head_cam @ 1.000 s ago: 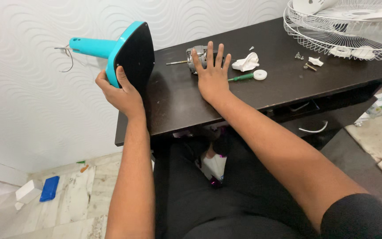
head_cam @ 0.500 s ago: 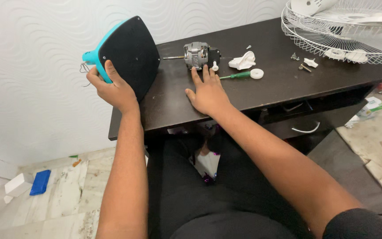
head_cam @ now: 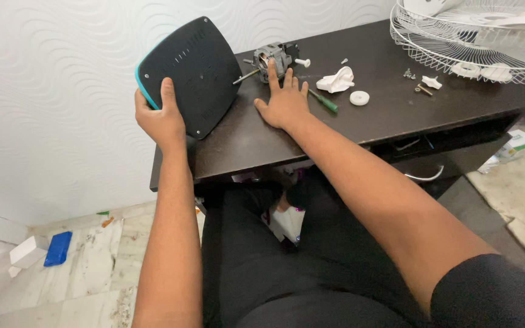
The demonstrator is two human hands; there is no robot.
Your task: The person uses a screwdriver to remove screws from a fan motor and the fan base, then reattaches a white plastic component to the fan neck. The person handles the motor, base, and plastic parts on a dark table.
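Observation:
My left hand (head_cam: pixel 160 118) grips the lower left edge of a black square fan base with a teal rim (head_cam: pixel 192 76), held tilted with its underside toward me over the desk's left end. My right hand (head_cam: pixel 284 97) lies flat on the dark wooden desk (head_cam: pixel 372 124), fingers spread, with fingertips touching a small grey electric motor (head_cam: pixel 271 58) whose shaft points left. A green-handled screwdriver (head_cam: pixel 323 101) lies just right of that hand.
White plastic parts (head_cam: pixel 335 80), a white round knob (head_cam: pixel 359 98) and small screws (head_cam: pixel 423 85) are scattered on the desk. A white wire fan guard (head_cam: pixel 475 36) fills the far right corner. A blue object (head_cam: pixel 58 248) and a white box (head_cam: pixel 27 252) lie on the floor at left.
The fan base has turned so its black underside faces me and its teal stem is out of sight. My right hand stays flat on the desk by the motor.

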